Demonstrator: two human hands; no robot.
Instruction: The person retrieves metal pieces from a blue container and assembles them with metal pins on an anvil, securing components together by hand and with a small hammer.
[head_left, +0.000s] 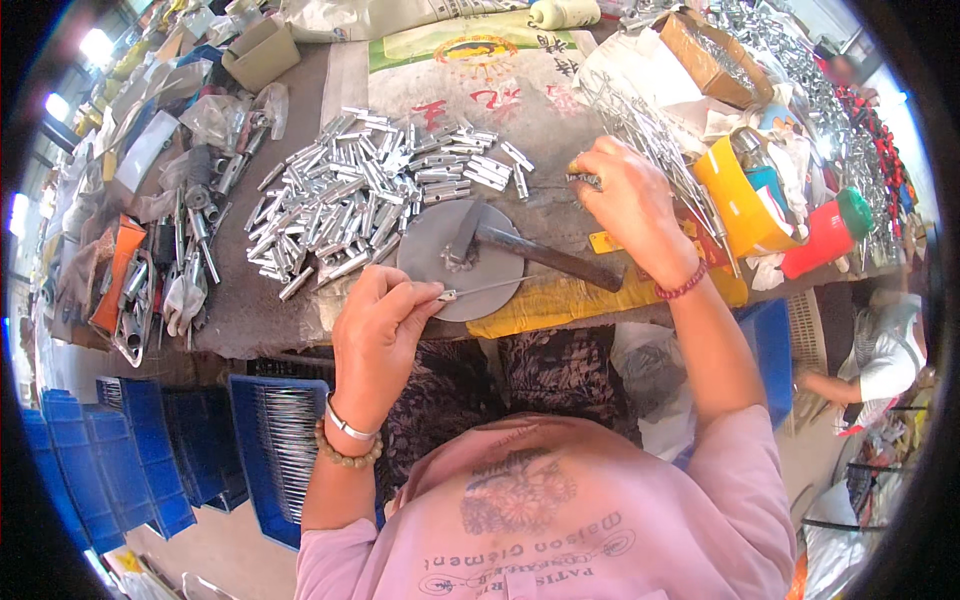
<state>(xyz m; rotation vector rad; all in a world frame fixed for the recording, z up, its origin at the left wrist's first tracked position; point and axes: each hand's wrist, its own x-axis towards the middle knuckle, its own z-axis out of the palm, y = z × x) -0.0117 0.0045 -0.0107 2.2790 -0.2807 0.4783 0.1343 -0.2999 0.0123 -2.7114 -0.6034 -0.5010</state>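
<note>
My left hand (382,318) pinches a small silver metal tube (447,296) at the near left rim of a round grey metal plate (420,245). From the tube a thin metal rod (500,286) runs right, over the plate. A hammer (550,258) lies on the plate, its dark handle pointing right. Beyond the hammer handle my right hand (625,200) is raised with its fingers closed around a small dark grey piece, too covered to name. Left of the plate is a heap of short silver metal tubes (345,185).
Long thin metal rods (640,130) lie at the right, beside a yellow container (745,200) and a red bottle with a green cap (828,235). A cardboard box (715,60) holds metal parts. Blue crates (245,470) stand below the table at left. Another person (885,350) is at far right.
</note>
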